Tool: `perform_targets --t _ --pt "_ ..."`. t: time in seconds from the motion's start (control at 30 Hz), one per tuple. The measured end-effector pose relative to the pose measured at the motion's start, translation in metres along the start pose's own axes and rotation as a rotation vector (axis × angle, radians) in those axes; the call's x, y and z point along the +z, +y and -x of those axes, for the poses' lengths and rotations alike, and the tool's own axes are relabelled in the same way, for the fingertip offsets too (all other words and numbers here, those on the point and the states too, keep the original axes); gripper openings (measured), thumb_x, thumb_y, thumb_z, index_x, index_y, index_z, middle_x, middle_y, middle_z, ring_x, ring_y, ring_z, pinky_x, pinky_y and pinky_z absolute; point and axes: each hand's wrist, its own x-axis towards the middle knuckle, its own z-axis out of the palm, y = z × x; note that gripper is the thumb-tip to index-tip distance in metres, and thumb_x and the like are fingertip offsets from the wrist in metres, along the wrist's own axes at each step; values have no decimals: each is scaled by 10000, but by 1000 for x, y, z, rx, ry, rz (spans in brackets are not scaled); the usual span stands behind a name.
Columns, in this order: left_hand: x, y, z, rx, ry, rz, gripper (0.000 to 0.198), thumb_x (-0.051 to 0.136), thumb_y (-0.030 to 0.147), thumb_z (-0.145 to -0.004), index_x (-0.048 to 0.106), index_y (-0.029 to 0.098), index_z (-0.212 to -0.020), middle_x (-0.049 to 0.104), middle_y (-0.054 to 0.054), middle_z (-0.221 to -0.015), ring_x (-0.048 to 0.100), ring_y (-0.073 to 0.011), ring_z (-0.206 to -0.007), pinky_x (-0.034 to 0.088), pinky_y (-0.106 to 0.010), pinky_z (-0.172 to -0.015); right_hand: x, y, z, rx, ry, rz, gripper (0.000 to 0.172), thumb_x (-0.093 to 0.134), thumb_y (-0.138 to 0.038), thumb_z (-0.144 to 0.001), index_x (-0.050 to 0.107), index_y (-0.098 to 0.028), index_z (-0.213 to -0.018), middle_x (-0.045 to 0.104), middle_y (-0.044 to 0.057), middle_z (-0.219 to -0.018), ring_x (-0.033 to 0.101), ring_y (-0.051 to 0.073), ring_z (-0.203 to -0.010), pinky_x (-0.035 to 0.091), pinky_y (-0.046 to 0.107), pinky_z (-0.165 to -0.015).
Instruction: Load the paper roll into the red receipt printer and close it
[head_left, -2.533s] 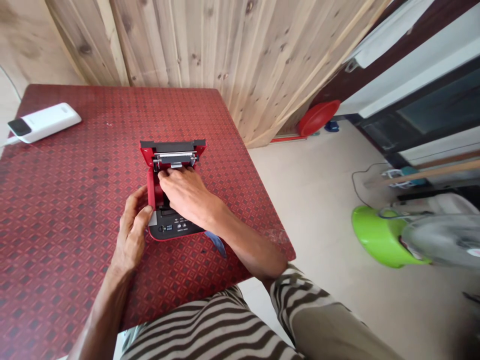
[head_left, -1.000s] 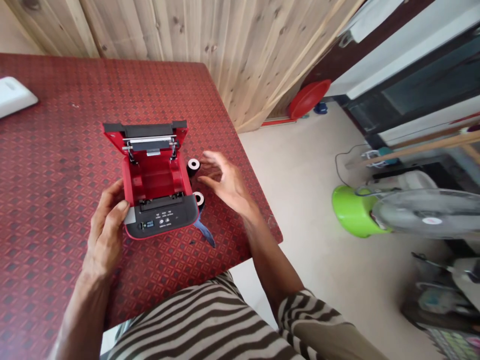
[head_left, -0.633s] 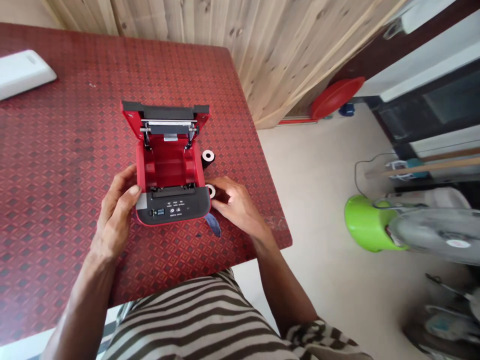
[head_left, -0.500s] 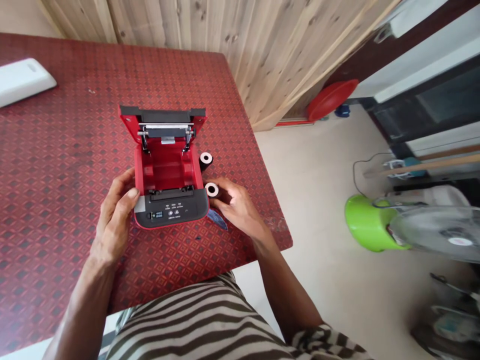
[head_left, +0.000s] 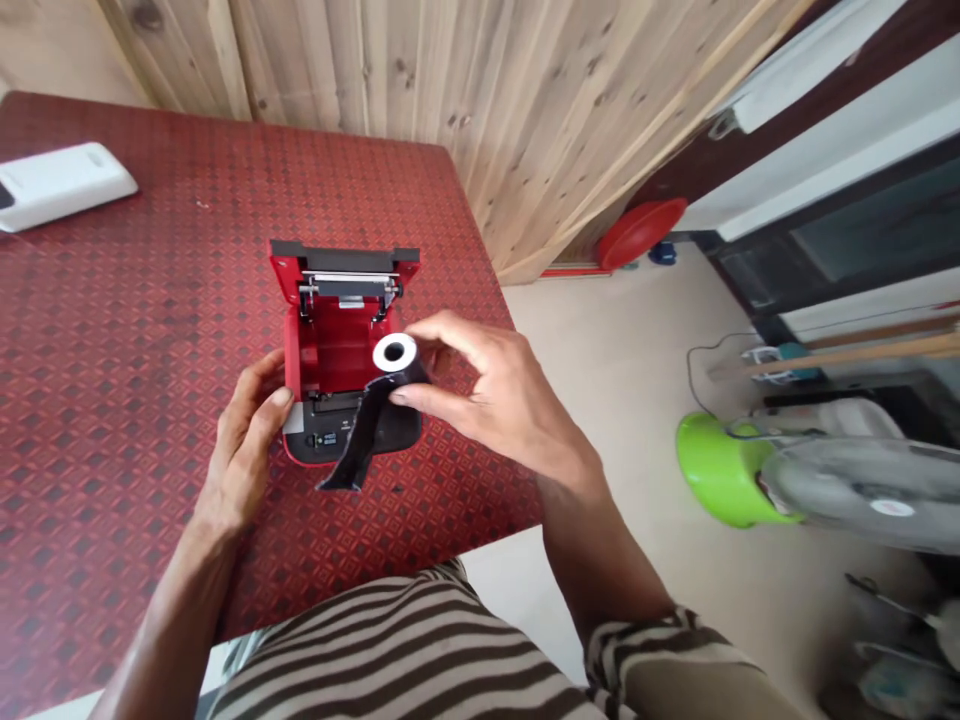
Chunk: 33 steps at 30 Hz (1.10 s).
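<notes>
A small red and black label printer stands on the table with its lid raised and its red inner bay exposed. My left hand grips the printer's left side, thumb at the front corner and fingers around the side wall. Between the thumb and fingers of my right hand is a black paper roll with a white ring-shaped end and a hollow core. It is held over the right part of the printer. A loose black strip hangs from it across the control panel, hiding part of the buttons.
The red patterned table ends at an edge close on the right. A white, rounded device lies at the far left. Wooden panelling borders the table's back. On the floor to the right are a green stool and a fan.
My right hand has lifted the roll from beside the printer, up and left over it, with its strip now dangling. The second roll is no longer visible. My left hand still holds the printer.
</notes>
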Motion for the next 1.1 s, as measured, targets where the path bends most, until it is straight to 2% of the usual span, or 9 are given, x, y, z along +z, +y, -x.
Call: perform_targets --t 0.13,0.27,0.53,0.67,0.83,0.97,1.1 --pt "2 9 1 -80 29 45 651 676 678 -975 687 238 -1455 750 -114 -1442 695 -360 -1337 551 -519 -1153 26 -15 -22 -50 -140 350 216 697 -87 -1034 717 -180 -1228 793 108 -1251 723 279 -1192 576 465 -1080" --pt "4 11 2 -65 29 38 648 660 674 -986 677 230 -1458 730 -125 -1487 660 -365 -1395 488 -564 -1230 49 -23 -41 -56 -305 612 296 504 21 -1047 723 -122 -1186 794 164 -1164 709 300 -1157 562 447 -1021" --pt "5 12 3 -42 4 78 651 648 657 -996 659 214 -1473 716 -139 -1507 679 -345 -1390 522 -545 -1216 56 -34 -66 -10 -490 740 396 398 32 -1055 723 -53 -1264 815 229 -1139 761 314 -1089 543 422 -913" --pt "5 12 3 -45 -2 60 693 639 680 -994 649 197 -1492 712 -151 -1509 676 -355 -1391 509 -561 -1224 57 -30 -72 36 -518 700 343 442 -4 -1072 748 -78 -1210 821 204 -1111 767 287 -1046 539 387 -881" --pt "4 12 2 -57 20 24 730 642 725 -970 669 192 -1468 692 -157 -1541 641 -377 -1439 479 -569 -1248 59 -24 -73 29 -497 669 329 451 -23 -1082 765 -74 -1167 784 217 -1249 726 321 -1202 528 417 -1004" --pt "4 11 2 -61 18 35 706 642 722 -969 673 212 -1456 699 -146 -1531 638 -378 -1442 478 -564 -1249 61 -21 -73 18 -501 676 324 463 -13 -1059 767 -82 -1148 793 208 -1157 733 307 -1108 538 410 -954" --pt "4 11 2 -43 22 32 716 634 711 -979 660 187 -1467 689 -164 -1536 629 -384 -1449 465 -579 -1256 63 -18 -75 6 -471 666 312 472 -30 -1067 765 -82 -1161 802 213 -1151 753 306 -1069 560 419 -938"
